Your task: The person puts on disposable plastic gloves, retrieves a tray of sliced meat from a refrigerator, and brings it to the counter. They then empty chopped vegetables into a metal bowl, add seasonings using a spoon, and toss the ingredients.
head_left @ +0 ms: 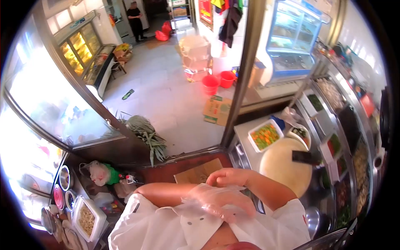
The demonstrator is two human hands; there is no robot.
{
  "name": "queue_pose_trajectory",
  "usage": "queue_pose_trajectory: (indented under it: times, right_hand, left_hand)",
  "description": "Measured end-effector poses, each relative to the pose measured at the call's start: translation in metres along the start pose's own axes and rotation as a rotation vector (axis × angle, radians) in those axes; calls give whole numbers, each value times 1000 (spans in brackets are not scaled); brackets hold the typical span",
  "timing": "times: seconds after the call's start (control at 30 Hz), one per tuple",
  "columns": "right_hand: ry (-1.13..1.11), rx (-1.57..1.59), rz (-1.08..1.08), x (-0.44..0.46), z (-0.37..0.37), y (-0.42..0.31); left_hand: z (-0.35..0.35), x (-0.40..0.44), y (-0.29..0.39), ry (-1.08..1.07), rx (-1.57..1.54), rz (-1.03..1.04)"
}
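A clear plastic glove (208, 201) covers my left hand (227, 204), which lies across my chest. The fingers of that hand stretch out to the right and look apart. Just beyond it is my right hand (227, 177), bare, with its fingers bent toward the left wrist. Loose plastic film bunches between the two hands; whether the right fingers grip it is hidden. To the right, a cleaver (305, 158) with a dark blade lies on a round chopping board (283, 168), away from both hands.
Beside the board stand a tray of diced vegetables (265, 136) and a bowl (301, 135). Ingredient containers (331, 146) line the right. At left is a white tray of pale pieces (87, 221). Leafy greens (146, 133) lie by the doorway, red buckets (211, 84) beyond. A person (135, 23) stands far back.
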State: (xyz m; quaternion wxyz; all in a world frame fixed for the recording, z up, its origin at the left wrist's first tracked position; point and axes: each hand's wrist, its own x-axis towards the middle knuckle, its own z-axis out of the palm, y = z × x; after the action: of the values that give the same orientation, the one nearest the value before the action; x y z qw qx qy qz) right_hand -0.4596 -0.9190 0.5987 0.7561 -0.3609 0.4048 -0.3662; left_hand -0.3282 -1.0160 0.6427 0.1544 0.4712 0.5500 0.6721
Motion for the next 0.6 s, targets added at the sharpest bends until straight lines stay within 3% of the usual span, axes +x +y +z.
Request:
queue_pose_trajectory:
  times: [0.03, 0.17, 0.4, 0.47, 0.6]
  right_hand:
    - [-4, -72, -22, 17, -7, -11]
    - [-292, 127, -222, 93, -60, -19]
    - [-291, 556, -66, 151, -117, -127]
    - [-414, 583, -110, 194, -156, -115]
    - [-425, 527, -59, 232, -202, -172]
  left_hand:
    - [-12, -8, 3, 54, 44, 68]
    - [-67, -35, 22, 225, 213, 70]
    - [-192, -64, 48, 445, 326, 179]
    - [-226, -80, 58, 539, 447, 238]
    - [-300, -101, 103, 549, 545, 157]
